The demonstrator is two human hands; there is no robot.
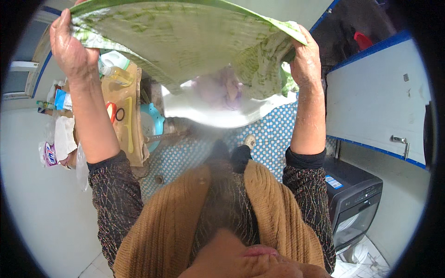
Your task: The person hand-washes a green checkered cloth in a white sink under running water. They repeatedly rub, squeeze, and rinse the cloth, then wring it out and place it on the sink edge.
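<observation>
A wet-looking green and white patterned cloth (194,34) is spread wide between my raised hands in the upper part of the head view. My left hand (74,48) grips its left edge, and my right hand (307,57) holds the right edge, where the fabric hangs in folds. Below and partly behind the cloth is a white basin (222,118). Something pale purple, likely fabric, shows in the basin (226,88). The basin's far part is hidden by the cloth.
At left, a worn board (137,111) bears a yellow comb (128,121), a bottle of yellow liquid (120,75) and orange-handled scissors (111,112). A light blue basin (158,120) stands beside it. At right are a white door (375,97) and a dark front-loading washing machine (354,198).
</observation>
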